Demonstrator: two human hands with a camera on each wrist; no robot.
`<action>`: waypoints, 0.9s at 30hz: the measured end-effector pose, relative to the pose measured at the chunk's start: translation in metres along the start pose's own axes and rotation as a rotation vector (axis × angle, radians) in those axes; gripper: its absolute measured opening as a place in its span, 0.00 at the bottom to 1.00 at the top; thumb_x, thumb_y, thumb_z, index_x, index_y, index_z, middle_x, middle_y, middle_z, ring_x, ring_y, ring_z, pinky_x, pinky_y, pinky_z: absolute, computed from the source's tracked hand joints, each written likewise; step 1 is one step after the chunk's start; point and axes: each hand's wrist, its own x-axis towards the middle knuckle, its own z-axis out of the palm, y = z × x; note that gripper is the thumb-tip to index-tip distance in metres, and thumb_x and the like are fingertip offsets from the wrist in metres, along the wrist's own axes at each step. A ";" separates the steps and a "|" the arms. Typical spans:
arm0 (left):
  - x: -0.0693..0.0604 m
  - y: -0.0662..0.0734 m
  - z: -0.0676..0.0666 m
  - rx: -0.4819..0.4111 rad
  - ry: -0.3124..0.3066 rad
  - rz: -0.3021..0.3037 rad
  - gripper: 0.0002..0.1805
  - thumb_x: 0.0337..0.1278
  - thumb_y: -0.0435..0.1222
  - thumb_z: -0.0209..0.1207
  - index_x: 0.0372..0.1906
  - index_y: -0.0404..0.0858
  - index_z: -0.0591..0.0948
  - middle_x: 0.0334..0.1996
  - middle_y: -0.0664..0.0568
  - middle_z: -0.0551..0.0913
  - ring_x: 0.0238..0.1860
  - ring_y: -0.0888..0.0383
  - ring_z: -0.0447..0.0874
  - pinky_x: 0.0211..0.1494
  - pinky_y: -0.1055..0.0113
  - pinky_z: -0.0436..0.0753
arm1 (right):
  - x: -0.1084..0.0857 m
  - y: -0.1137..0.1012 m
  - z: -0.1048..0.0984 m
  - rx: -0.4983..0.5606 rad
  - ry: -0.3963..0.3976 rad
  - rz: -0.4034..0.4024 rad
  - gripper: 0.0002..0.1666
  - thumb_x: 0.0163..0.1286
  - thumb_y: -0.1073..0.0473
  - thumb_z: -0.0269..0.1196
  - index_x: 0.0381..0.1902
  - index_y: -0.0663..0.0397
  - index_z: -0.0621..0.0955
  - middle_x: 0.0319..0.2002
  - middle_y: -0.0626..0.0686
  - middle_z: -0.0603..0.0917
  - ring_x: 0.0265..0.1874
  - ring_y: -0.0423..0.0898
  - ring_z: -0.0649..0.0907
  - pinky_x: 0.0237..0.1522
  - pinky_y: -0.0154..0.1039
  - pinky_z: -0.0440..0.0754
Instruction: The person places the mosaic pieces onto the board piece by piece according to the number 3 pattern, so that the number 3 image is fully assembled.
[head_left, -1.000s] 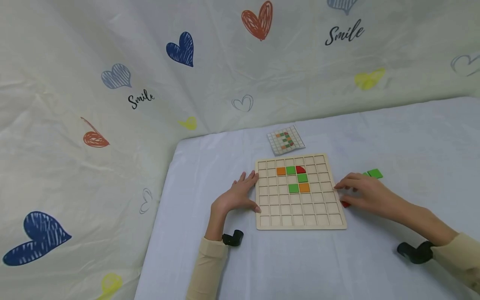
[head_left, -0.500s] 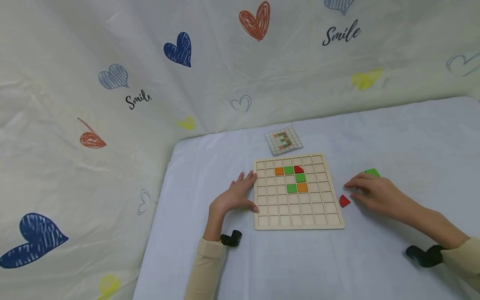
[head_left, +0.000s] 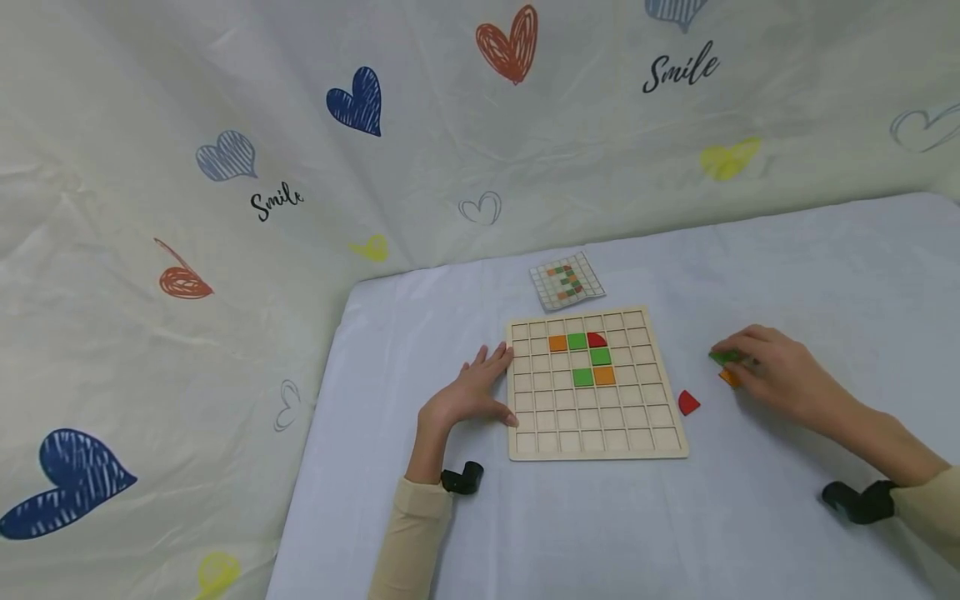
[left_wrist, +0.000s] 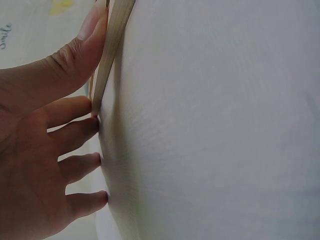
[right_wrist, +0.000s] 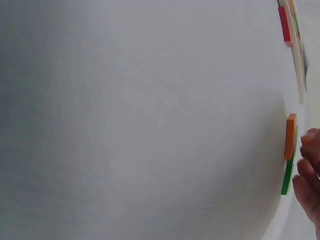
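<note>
My left hand (head_left: 468, 398), fingers spread and fairly straight, rests along the left edge of a wooden grid board (head_left: 543, 446). Its thumb (left_wrist: 75, 57) touches the board's edge in the left wrist view. On the board sit orange, green and red tiles, including a rounded red tile (head_left: 596, 340) at the top right of the pattern. To the board's right, my right hand (head_left: 783, 371) hovers with bent fingers close over a green tile (head_left: 722, 357). An orange tile (right_wrist: 290, 136) lies beside the green one. No grip on either tile shows in the right wrist view.
A small card (head_left: 567, 281) printed with a coloured tile pattern lies behind the board. A red quarter-round tile (head_left: 687, 403) lies off the board's right edge. White cloth (head_left: 600, 533) covers the table, and a curtain printed with hearts hangs behind.
My right hand has moved right, away from the board, to the green tile. The red quarter-round and orange tiles it had covered now show. My left hand stays at the board's edge.
</note>
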 end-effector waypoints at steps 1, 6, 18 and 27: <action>0.000 0.000 0.000 0.000 0.000 0.000 0.64 0.47 0.42 0.79 0.84 0.44 0.49 0.84 0.53 0.42 0.85 0.49 0.29 0.85 0.46 0.38 | 0.000 0.002 0.000 -0.004 -0.001 0.007 0.21 0.44 0.82 0.73 0.38 0.64 0.87 0.37 0.57 0.86 0.36 0.55 0.83 0.38 0.14 0.70; 0.001 -0.001 0.001 0.003 0.001 -0.001 0.64 0.47 0.42 0.79 0.84 0.44 0.49 0.84 0.54 0.42 0.85 0.50 0.29 0.85 0.47 0.38 | 0.002 0.007 -0.001 -0.019 -0.029 0.007 0.21 0.46 0.83 0.70 0.39 0.65 0.88 0.41 0.61 0.87 0.41 0.59 0.83 0.41 0.24 0.72; 0.000 0.000 0.001 -0.001 0.004 -0.009 0.64 0.48 0.42 0.79 0.84 0.46 0.50 0.84 0.55 0.42 0.85 0.51 0.29 0.85 0.47 0.38 | 0.006 0.009 0.002 -0.068 -0.139 -0.011 0.21 0.46 0.78 0.76 0.42 0.68 0.88 0.40 0.60 0.85 0.38 0.56 0.80 0.37 0.50 0.82; 0.000 -0.001 0.002 -0.003 0.008 -0.007 0.64 0.47 0.42 0.79 0.84 0.45 0.50 0.84 0.54 0.42 0.85 0.50 0.29 0.85 0.47 0.38 | 0.010 0.009 0.004 -0.043 -0.110 -0.025 0.22 0.42 0.73 0.81 0.38 0.62 0.87 0.36 0.53 0.84 0.36 0.52 0.80 0.35 0.44 0.82</action>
